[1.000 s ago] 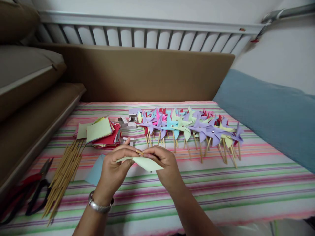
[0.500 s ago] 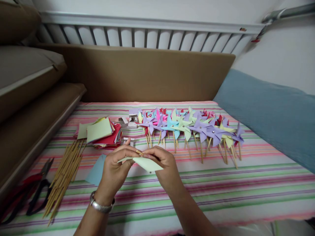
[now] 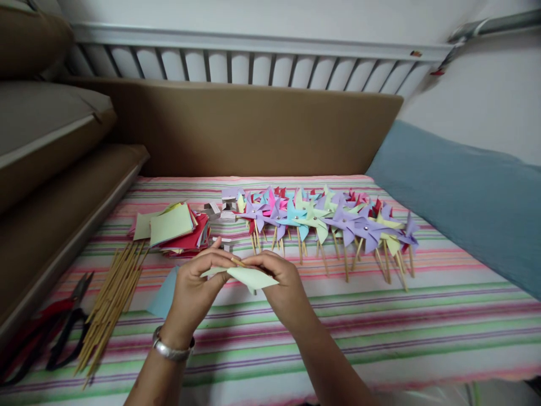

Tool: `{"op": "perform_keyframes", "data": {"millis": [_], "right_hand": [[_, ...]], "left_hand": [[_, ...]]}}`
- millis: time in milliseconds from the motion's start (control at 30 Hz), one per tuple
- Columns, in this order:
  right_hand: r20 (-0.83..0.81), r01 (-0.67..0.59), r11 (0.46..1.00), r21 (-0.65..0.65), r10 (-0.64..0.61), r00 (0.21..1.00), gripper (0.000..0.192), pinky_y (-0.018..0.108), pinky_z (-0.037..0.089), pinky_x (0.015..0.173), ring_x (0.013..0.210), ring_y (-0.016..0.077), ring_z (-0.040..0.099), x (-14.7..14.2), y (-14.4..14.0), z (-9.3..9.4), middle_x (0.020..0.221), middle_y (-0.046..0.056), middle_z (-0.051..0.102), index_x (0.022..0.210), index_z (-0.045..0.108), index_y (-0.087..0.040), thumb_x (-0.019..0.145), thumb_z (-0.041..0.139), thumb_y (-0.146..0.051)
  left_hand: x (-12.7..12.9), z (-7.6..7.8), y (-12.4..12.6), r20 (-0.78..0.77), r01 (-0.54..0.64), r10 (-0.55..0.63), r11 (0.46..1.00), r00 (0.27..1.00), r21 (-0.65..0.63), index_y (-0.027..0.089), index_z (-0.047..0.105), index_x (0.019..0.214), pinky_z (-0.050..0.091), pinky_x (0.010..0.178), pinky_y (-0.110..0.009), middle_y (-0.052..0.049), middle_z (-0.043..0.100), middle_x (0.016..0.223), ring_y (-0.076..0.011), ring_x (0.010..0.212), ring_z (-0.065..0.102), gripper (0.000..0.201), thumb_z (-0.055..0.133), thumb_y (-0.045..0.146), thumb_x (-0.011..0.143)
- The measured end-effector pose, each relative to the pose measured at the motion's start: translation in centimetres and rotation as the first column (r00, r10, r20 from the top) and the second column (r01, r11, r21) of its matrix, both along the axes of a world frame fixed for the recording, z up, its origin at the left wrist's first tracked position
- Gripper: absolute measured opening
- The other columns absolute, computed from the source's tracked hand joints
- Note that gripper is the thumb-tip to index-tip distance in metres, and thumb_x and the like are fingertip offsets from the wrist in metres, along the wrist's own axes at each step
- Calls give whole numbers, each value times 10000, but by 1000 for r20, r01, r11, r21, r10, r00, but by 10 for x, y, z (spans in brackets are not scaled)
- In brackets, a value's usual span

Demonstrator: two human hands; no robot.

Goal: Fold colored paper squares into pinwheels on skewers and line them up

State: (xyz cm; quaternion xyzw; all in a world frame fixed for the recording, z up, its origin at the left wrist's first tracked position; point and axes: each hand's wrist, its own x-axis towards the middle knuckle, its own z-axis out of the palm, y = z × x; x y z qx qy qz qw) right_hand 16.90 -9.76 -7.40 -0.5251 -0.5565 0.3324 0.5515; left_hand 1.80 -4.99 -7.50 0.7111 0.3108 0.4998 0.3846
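Both my hands meet over the striped cloth (image 3: pixel 380 321) and pinch a pale green paper piece (image 3: pixel 249 277) together with a thin wooden stick (image 3: pixel 237 262). My left hand (image 3: pixel 195 287), with a silver bracelet on its wrist, grips the paper's left side. My right hand (image 3: pixel 284 285) holds its right side, fingers curled over the top. A light blue paper square (image 3: pixel 163 293) lies on the cloth just under my left hand.
A row of finished paper pinwheels (image 3: pixel 321 220) on sticks lies beyond my hands. A stack of coloured paper squares (image 3: pixel 175 228) sits at the left, with a bundle of wooden sticks (image 3: pixel 112 301) and red-handled pliers (image 3: pixel 51 327) nearer me. A blue cushion (image 3: pixel 460 197) borders the right.
The green paper has tilted slightly and my hands have shifted a little upward; otherwise nothing has moved.
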Motion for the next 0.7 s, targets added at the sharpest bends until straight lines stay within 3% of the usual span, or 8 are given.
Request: {"op": "perform_keyframes", "data": {"millis": [200, 467, 700], "right_hand": [[-49, 10, 999, -37, -12, 999, 114, 245, 448, 588, 679, 148, 587, 0, -1, 1, 741, 17, 646, 773, 714, -211, 695, 643, -168], [-50, 24, 999, 44, -22, 999, 111, 249, 443, 591, 655, 143, 579, -1, 0, 1, 700, 8, 635, 759, 722, -219, 696, 648, -168], [-53, 44, 996, 72, -40, 998, 249, 243, 451, 626, 662, 140, 590, -3, -1, 2, 686, 1, 658, 775, 733, -232, 674, 583, -61]], "left_hand": [[1, 0, 0, 40, 31, -30, 999, 999, -39, 214, 676, 685, 321, 1043, -501, -16, 719, 751, -175, 749, 657, 30, 688, 216, 713], [-2, -4, 1, 51, 19, -19, 1000, 999, -14, 221, 675, 698, 337, 1042, -500, -11, 717, 773, -174, 754, 658, 25, 686, 201, 709], [-7, -10, 2, 31, 43, -43, 999, 999, 21, 241, 680, 756, 330, 1062, -488, 4, 713, 834, -188, 837, 656, 83, 658, 168, 724]]}}
